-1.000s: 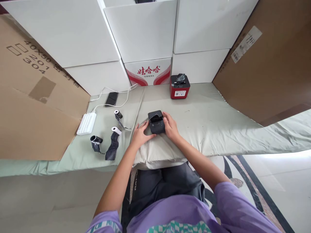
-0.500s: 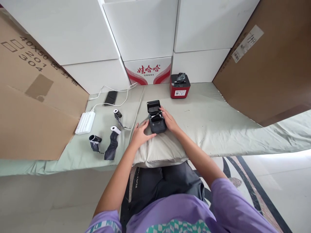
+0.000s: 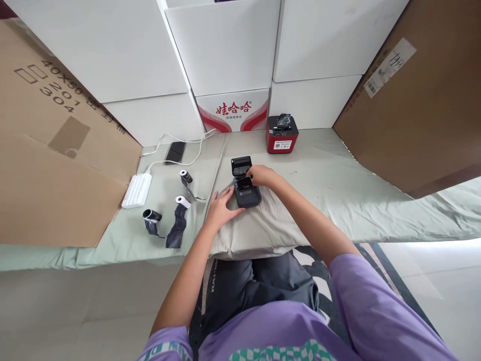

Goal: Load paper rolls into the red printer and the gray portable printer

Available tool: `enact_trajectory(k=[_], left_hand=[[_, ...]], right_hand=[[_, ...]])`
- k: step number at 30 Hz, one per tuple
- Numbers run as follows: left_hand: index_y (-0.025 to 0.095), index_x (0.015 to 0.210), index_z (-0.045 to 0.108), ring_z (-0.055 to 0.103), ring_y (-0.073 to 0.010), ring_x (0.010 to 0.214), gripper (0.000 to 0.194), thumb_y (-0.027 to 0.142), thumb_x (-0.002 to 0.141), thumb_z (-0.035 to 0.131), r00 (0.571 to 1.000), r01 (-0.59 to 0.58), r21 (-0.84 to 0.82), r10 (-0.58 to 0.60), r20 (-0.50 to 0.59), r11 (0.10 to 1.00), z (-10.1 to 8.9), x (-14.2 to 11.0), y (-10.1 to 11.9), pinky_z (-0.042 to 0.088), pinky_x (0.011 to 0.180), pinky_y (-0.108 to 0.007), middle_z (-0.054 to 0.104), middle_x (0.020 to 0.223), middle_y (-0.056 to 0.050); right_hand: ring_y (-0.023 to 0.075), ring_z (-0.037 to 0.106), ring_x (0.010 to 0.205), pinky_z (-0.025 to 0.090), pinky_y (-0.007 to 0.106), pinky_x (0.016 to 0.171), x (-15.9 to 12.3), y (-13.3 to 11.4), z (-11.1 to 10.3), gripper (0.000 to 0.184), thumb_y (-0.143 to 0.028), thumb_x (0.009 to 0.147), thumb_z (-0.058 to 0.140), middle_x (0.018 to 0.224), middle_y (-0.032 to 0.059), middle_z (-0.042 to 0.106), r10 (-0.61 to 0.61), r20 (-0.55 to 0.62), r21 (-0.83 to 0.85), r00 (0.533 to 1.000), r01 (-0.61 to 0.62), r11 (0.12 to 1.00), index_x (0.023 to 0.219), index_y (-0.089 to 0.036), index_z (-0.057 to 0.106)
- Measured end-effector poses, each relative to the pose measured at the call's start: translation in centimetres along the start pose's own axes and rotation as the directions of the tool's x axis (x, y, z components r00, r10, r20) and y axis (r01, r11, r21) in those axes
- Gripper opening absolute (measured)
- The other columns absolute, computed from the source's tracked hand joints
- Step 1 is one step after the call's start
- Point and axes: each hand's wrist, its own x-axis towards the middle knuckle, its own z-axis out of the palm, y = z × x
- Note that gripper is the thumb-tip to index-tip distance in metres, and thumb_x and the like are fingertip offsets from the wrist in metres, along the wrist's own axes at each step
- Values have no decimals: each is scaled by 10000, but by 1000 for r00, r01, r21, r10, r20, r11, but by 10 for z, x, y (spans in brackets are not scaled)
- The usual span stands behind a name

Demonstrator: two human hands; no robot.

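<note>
A small black portable printer (image 3: 248, 197) lies on the cloth-covered surface with its lid (image 3: 241, 161) raised. Dark, glossy material shows inside its compartment. My left hand (image 3: 221, 210) rests against the printer's left side and front corner, fingers spread and thumb stretched out. Over the compartment, my right hand (image 3: 262, 175) is closed with its fingertips bent down into it; what they pinch is hidden. To the left lie three small paper rolls with dark tails: one roll (image 3: 185, 176) farther back, a white-ended roll (image 3: 183, 201) in the middle, and a black roll (image 3: 152, 215) nearest the left box.
A red and black printer (image 3: 281, 135) stands at the back against white boxes (image 3: 229, 50). Cardboard boxes flank both sides, left (image 3: 56, 165) and right (image 3: 424, 115). A white power bank (image 3: 137, 190) with a cable and a dark phone (image 3: 175, 152) lie at left.
My right hand has left the printer's right side and moved up over the compartment, its fingers closing down inside. My left hand stays beside the printer. The view has shifted slightly.
</note>
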Motion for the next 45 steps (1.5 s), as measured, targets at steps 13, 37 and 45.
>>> enact_trajectory(k=[13,37,45], left_hand=[[282,1571,440,456,-295,1505,882,490,794,802,1000,-7,-12,7,8,1000,0,1,2,230,1299,-544,540,1568,-103],[131,1513,512,388,-321,1542,571,314,974,565,995,4,-97,6,99,995,12,1,-10,247,1321,-443,446,1638,-116],[213,1669,213,196,-263,1618,765,410,996,521,971,-40,-88,59,230,995,9,10,-20,-4,1344,-461,267,1723,-56]], right_hand=[[306,621,1134,518,365,995,-23,-6,8,394,-46,781,644,1181,163,576,-44,-80,20,996,45,999,1134,-176,761],[246,664,1163,542,371,1030,74,-265,14,445,-53,960,456,1243,98,631,-468,-281,120,838,514,849,1372,-196,541],[333,707,1134,590,466,903,93,-283,87,435,-72,928,583,1321,198,656,-407,136,-58,903,418,907,1357,-143,596]])
